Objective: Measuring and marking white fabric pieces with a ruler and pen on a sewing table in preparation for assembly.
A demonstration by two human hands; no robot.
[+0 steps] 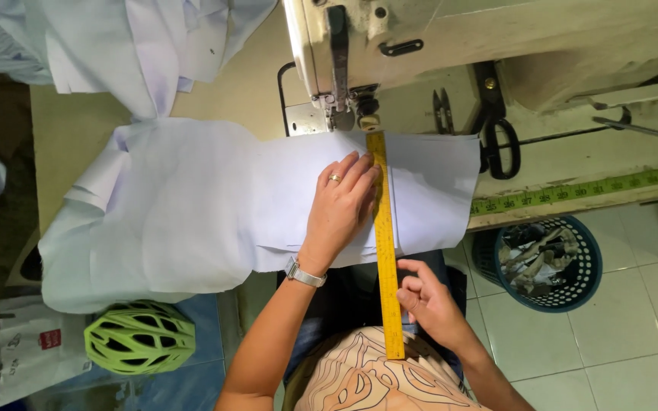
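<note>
1. Head view, left hand: your left hand (340, 209) lies flat, fingers spread, on the white fabric (215, 205). It holds nothing and presses the cloth to the tabletop (70, 129) just left of the yellow ruler (384, 251). Keep that palm pressure even, so the layers under it do not creep.

2. Head view, right hand: your right hand (428, 301) pinches the ruler's near part between curled fingers and thumb, off the tabletop edge and over your lap. Steady it there lightly; a hard pull would likely swing the far tip.

3. Head view, the ruler: it runs from near your body to the far side, its far end just at the foot of the sewing machine (344, 68). Lay it flat on the cloth and line it up along the fold before you trust it.

4. Head view, surroundings: black scissors (496, 125) lie right of the machine. A tape measure (580, 190) runs along the tabletop edge. A blue basket (546, 262) stands on the floor to the right, and a green helmet (140, 337) sits near left.
</note>
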